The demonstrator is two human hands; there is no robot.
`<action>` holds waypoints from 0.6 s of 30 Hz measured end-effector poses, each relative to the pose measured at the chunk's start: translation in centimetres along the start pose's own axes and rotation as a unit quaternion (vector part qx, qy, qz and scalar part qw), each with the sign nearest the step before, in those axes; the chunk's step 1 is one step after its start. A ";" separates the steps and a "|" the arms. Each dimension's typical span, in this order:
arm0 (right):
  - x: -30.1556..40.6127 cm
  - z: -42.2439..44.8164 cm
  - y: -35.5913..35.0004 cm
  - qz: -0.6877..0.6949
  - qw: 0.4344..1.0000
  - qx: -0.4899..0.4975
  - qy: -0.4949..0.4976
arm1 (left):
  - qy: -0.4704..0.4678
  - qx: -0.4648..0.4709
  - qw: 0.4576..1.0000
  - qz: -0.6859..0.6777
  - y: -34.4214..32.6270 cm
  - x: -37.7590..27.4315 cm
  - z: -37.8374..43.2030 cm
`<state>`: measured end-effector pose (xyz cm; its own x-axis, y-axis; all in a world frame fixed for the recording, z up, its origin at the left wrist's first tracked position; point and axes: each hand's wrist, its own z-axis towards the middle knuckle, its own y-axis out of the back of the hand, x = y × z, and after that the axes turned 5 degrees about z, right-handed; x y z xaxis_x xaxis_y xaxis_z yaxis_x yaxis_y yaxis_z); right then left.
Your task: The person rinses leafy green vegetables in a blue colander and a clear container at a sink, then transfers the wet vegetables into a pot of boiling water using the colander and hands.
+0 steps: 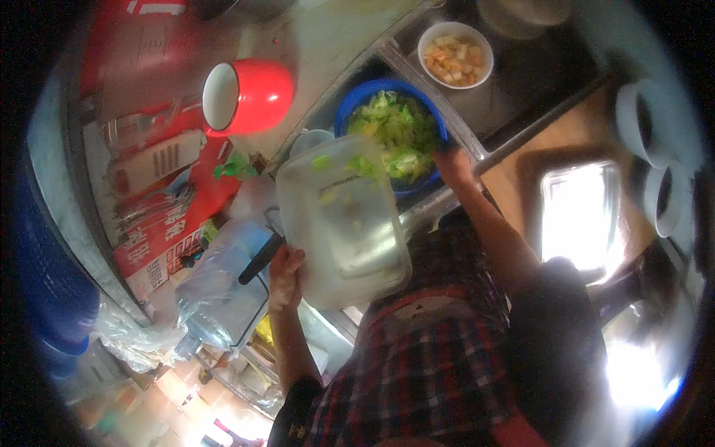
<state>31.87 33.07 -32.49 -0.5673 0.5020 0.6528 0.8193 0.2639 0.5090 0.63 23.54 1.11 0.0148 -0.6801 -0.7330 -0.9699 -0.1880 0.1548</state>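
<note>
A translucent plastic container (346, 223) is gripped at its near left side by my left hand (287, 276). Bits of green leaf cling inside it, and its far edge overlaps a blue plastic basket (349, 100). Chopped leafy greens (396, 131) fill that basket, which sits in a metal sink. My right hand (453, 167) is at the basket's right rim; its fingertips are partly hidden, so whether they hold the rim cannot be told.
A white bowl of diced pieces (455, 56) stands beyond the sink divider (435, 100). A red pot (251, 96) lies on its side at the left. Below it are a plastic-wrapped clear jug (223, 290) and a black handle (261, 258). A shiny metal tray (581, 218) is at the right.
</note>
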 end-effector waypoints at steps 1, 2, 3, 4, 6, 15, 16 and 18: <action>3.0 -0.9 0.9 0.054 0.997 -0.022 -0.057 | 0.004 -0.010 1.000 -0.018 0.6 1.0 -0.4; 4.8 -1.6 1.6 0.110 0.986 -0.048 -0.114 | 0.006 -0.017 0.999 -0.034 1.0 1.6 -0.7; 5.0 -2.1 1.6 0.119 0.984 -0.078 -0.104 | 0.005 -0.023 0.998 -0.049 1.3 1.9 -0.9; 5.0 -2.8 1.3 0.129 0.981 -0.108 -0.094 | -0.006 -0.033 0.998 -0.050 2.0 2.6 -1.2; 2.6 -1.6 -0.5 0.171 0.976 -0.114 -0.072 | -0.028 -0.047 0.997 -0.046 3.3 3.7 -1.8; 7.2 -2.8 6.0 0.276 0.952 0.034 -0.125 | -0.024 -0.075 0.988 -0.136 7.9 7.3 -2.4; 11.6 -6.1 8.9 0.272 0.949 0.077 -0.142 | -0.024 -0.075 0.986 -0.148 8.7 7.8 -2.7; 8.6 -6.7 9.5 0.253 0.961 0.037 -0.104 | -0.031 -0.044 0.985 -0.163 8.2 7.2 -1.7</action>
<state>34.24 34.36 -18.24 -0.0719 0.7336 0.6758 0.9940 -0.0036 0.1096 -6.81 15.86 -1.77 0.3048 -0.5284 -0.7924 -0.8913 -0.4515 -0.0418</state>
